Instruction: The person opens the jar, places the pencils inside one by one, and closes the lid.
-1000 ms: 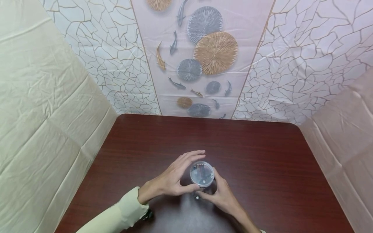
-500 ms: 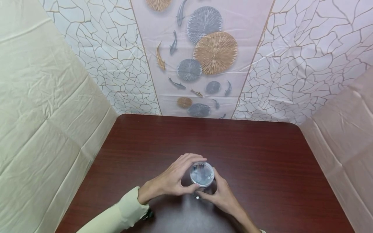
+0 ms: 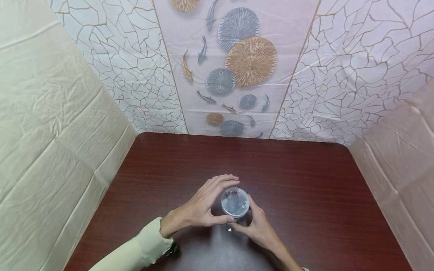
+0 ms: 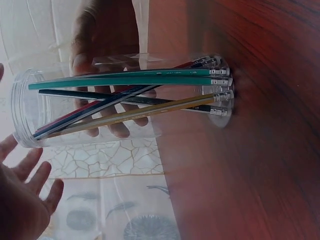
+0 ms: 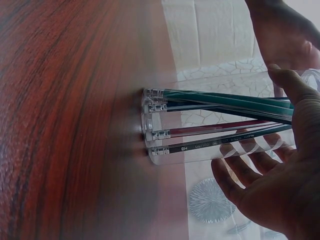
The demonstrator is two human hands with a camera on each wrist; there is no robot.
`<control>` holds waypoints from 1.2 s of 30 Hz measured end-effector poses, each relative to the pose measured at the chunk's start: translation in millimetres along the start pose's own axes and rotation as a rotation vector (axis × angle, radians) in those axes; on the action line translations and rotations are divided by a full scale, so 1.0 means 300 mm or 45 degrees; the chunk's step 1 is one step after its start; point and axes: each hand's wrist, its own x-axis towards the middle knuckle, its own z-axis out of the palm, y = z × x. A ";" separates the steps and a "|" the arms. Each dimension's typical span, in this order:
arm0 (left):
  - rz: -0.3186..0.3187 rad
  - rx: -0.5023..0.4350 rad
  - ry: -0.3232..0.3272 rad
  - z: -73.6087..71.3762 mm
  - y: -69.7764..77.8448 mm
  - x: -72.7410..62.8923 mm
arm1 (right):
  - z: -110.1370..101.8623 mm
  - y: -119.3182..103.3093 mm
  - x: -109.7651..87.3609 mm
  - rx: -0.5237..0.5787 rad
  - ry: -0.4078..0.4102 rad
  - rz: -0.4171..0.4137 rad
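Note:
A clear plastic jar [image 4: 162, 126] stands upright on the table, holding several pencils [image 4: 130, 81] in green, red, dark blue, black and yellow, eraser ends down. Its round clear lid [image 3: 235, 202] sits on top. My right hand [image 3: 261, 227] grips the jar's body, thumb on the near side and fingers around the far side. Around the lid's left side is my left hand [image 3: 205, 207], its fingers extended and spread apart from the far rim. The left thumb lies at the near rim; whether it touches cannot be told.
The dark red wooden table [image 3: 305, 180] has rounded far corners. Behind it hangs a patterned cloth [image 3: 217, 105], with plain pale cloth [image 3: 68, 143] along the left side. A small dark object [image 3: 172, 249] shows under the left sleeve cuff [image 3: 152, 239].
The left fingers came in to the lid's far rim half a second ago and have now lifted away again. The lid's markings have turned slightly. My right hand and the jar stay in place.

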 end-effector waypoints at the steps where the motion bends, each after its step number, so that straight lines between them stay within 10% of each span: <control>1: -0.014 0.027 0.009 0.000 0.001 0.000 | 0.000 0.000 0.000 -0.001 0.003 -0.001; 36: 0.038 -0.016 -0.043 0.000 0.003 0.004 | -0.002 0.001 -0.002 0.026 -0.015 0.005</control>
